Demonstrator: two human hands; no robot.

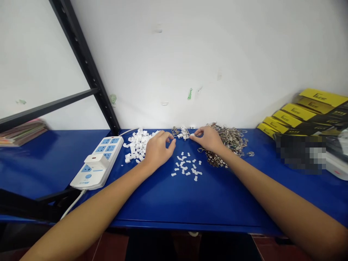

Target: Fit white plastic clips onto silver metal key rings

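My left hand hovers at the right side of a heap of small white plastic pieces. Its fingers are curled, with a slight gap between thumb and forefinger, and nothing shows between them. At the back of the table, my right hand pinches a small white plastic piece, partly hidden by the fingertips. Just left of it lies a small cluster of white pieces with metal clips. A large pile of metal clips spreads behind and beside my right wrist. Small flat white tabs lie scattered between my forearms.
A white power strip with a plugged-in adapter sits at the left, beside a black metal shelf post. Yellow and black boxes are stacked at the right. The blue table meets a white wall.
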